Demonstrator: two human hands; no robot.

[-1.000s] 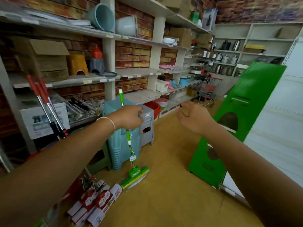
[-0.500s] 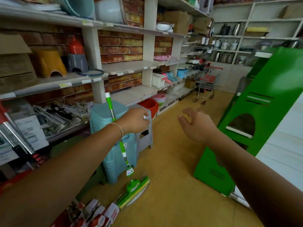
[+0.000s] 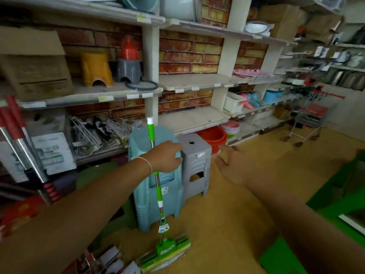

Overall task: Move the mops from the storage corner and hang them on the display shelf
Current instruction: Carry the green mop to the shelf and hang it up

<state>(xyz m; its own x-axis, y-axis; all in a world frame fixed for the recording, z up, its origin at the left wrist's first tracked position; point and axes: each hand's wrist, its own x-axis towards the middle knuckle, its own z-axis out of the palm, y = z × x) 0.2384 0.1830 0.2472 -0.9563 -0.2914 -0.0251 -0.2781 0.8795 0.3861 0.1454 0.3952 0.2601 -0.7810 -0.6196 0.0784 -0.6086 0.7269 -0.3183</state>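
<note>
Left hand (image 3: 165, 156) apparently grips the green mop (image 3: 158, 186); right hand (image 3: 233, 165) fingers spread, empty

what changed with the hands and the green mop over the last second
The view swung left toward the shelves, so the green cabinet slid to the right edge. The right hand opened from loosely curled to spread fingers. The left hand keeps its grip on the green mop, whose head stays on the floor beside the blue stools.
</note>
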